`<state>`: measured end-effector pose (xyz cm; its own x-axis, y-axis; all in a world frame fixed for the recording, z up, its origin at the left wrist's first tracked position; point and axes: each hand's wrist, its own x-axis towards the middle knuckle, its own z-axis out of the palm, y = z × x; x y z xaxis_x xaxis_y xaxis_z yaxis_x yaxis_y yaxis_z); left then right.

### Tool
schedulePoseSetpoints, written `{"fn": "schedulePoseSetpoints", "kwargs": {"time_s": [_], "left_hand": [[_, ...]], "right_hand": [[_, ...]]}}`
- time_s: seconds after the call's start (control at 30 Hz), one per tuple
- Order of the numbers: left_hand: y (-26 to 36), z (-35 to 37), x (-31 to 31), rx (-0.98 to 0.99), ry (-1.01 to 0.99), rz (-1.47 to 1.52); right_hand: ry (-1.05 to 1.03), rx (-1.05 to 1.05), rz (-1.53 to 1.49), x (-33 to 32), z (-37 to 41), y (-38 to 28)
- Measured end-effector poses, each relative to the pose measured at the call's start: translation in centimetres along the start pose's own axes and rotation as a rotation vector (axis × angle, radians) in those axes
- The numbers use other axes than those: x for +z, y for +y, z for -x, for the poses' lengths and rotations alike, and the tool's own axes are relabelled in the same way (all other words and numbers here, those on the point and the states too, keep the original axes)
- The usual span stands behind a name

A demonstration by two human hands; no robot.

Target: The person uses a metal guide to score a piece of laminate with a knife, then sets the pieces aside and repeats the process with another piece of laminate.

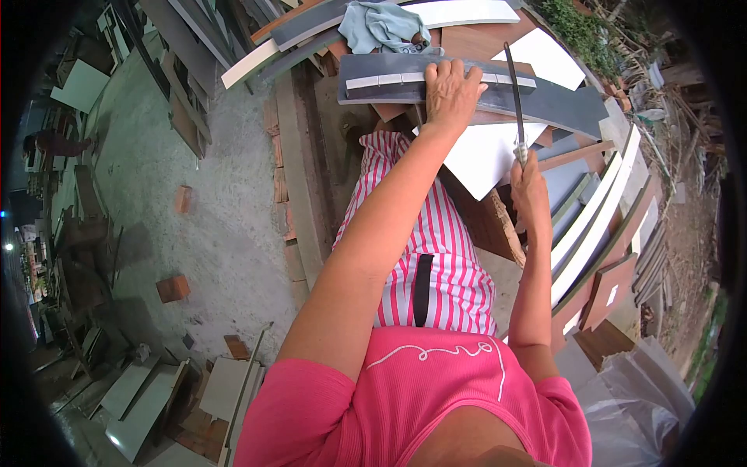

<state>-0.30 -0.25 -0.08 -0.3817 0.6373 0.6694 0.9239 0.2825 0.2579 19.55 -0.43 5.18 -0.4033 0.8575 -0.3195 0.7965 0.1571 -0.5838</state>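
My left hand (452,95) lies fingers bent over a narrow dark strip (405,92) edged with a row of pale segments (389,79), holding it down on a long dark grey board (560,105). In my right hand (530,190) is a long, slim, dark file-like tool (515,89) with a pale, see-through handle (520,149). It points away from me, its blade crossing over the strip's right part. A white panel (478,159) sits under the dark board, between my hands and my striped trousers (443,288).
A crumpled grey-blue cloth (381,27) lies behind the board. Stacked panels and curved strips (599,210) stand at the right, near clear plastic sheeting (638,397). On the concrete floor (226,202) are loose bricks (173,289). Boards lean at upper left (183,101).
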Motion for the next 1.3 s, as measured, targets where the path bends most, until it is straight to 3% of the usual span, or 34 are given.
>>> {"fn": "schedulePoseSetpoints", "kwargs": {"time_s": [0.17,0.5,0.67,0.73,0.83,1.07,1.13,1.3], "left_hand": [[0.1,-0.1,-0.4,-0.013,-0.028,-0.015],[0.1,0.0,-0.2,-0.005,-0.02,-0.007],[0.1,-0.1,-0.6,-0.013,-0.033,0.02],[0.2,-0.1,-0.6,-0.016,-0.04,0.006],[0.0,-0.1,-0.5,-0.02,-0.045,-0.004],[0.1,0.0,-0.4,-0.022,-0.056,-0.013],[0.2,0.0,-0.3,-0.022,-0.049,-0.008],[0.1,-0.1,-0.4,-0.018,-0.054,-0.011]], "right_hand": [[0.04,-0.123,0.011,0.5,-3.5,-0.6],[0.025,-0.047,-0.025,1.1,1.5,1.8],[0.058,-0.119,0.001,0.8,-1.7,0.8],[-0.009,-0.009,-0.057,-0.2,-2.1,-2.1],[0.046,-0.119,-0.031,0.7,-3.4,-1.0],[0.071,-0.107,0.041,1.4,0.9,2.0],[0.022,-0.021,-0.035,1.4,2.0,1.9],[0.016,-0.047,-0.033,0.7,-0.9,0.4]]}}
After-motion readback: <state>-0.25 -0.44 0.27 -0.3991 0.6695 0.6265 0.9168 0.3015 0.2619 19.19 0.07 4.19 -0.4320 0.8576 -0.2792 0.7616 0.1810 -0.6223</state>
